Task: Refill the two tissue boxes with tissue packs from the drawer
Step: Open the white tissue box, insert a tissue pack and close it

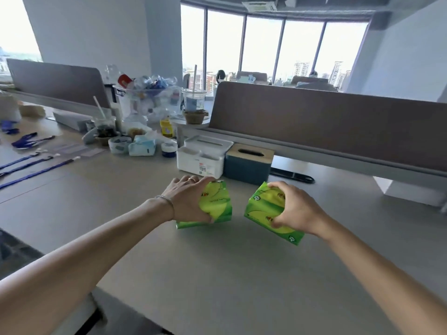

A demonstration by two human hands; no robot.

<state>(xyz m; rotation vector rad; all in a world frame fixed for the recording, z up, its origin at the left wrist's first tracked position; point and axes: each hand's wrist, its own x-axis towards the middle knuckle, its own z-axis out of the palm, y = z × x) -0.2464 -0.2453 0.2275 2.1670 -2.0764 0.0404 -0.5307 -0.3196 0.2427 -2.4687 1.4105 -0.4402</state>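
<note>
Each of my hands grips a green tissue pack low over the desk. My left hand holds the left tissue pack, whose bottom edge touches the desk. My right hand holds the right tissue pack, tilted with its near corner down. Just beyond them stand the two tissue boxes side by side: a white tissue box with side compartments and a slot on top, and a dark blue tissue box with a wooden slotted lid. No tissue shows through either slot.
The grey desk runs under both arms. A brown partition rises behind the boxes. At the back left lie cups, a bin of plastic waste, a small jar and blue lanyards. A black cable grommet sits right of the blue box.
</note>
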